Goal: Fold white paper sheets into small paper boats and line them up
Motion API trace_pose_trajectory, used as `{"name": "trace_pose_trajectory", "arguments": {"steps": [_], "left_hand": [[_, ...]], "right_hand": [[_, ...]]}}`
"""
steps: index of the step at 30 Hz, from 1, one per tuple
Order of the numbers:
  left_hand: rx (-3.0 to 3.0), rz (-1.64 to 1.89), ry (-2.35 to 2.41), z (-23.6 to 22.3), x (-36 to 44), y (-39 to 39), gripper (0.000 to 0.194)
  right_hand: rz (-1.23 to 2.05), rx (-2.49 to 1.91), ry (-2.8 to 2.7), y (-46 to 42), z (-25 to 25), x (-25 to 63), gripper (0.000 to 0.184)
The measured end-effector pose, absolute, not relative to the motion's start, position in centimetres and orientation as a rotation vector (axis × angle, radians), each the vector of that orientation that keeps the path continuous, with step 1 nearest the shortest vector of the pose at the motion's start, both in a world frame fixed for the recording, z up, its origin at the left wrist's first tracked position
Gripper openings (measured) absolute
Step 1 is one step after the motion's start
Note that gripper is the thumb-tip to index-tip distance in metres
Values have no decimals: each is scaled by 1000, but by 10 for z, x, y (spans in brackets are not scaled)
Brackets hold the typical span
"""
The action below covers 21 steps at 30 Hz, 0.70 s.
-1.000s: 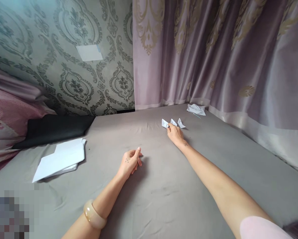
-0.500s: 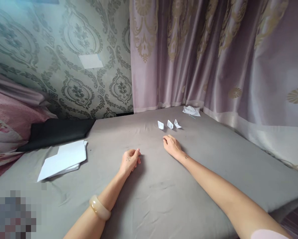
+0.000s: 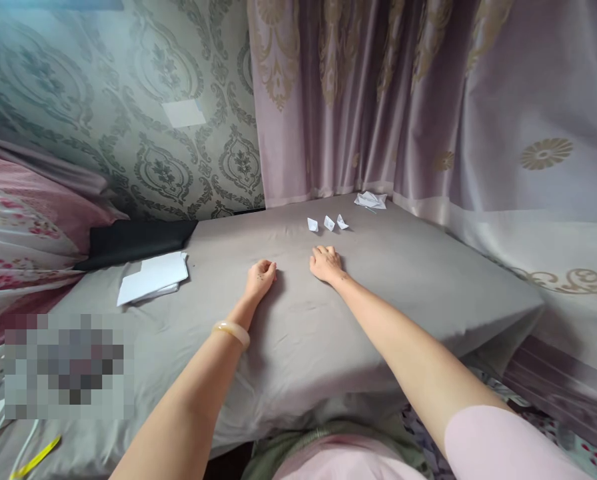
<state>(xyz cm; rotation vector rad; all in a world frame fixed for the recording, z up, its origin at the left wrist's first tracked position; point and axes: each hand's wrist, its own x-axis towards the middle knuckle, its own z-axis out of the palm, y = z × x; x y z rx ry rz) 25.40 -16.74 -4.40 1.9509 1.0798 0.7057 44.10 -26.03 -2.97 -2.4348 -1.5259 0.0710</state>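
On the grey cloth-covered surface [image 3: 298, 320] rests my left hand [image 3: 262, 278], its fingers curled in and the thumb lying over them; nothing shows in it. A pale bangle [image 3: 232, 332] circles that wrist. My right hand [image 3: 325, 263] lies palm down to its right, fingers a little apart and holding nothing. Just beyond the right hand, three small folded white papers stand in a row: a left one [image 3: 313, 225], a middle one [image 3: 329, 223] and a right one [image 3: 342, 222]. None is touched by a hand.
A stack of white paper sheets [image 3: 153, 277] lies at the left, before a black folded item [image 3: 138, 241]. More folded paper [image 3: 371, 200] sits by the curtain [image 3: 323, 133]. A blurred patch [image 3: 73, 367] hides something at lower left, near a yellow strip [image 3: 36, 459].
My view has tilted down and drawn back, so my lap now shows. The right hand's fingers have spread slightly on the cloth. My left hand stays curled; the papers keep their places.
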Motion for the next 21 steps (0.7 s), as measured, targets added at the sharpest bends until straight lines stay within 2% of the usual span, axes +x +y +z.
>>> {"name": "trace_pose_trajectory", "arguments": {"steps": [3, 9, 21], "left_hand": [[2008, 714, 1076, -43, 252, -172, 24], [2101, 709, 1065, -44, 243, -184, 24], [2256, 585, 1165, -39, 241, -199, 29]], "right_hand": [[113, -2416, -1600, -281, -32, 423, 49], [191, -2372, -1716, -316, -34, 396, 55], [104, -2306, -1703, -338, -32, 381, 49]]}}
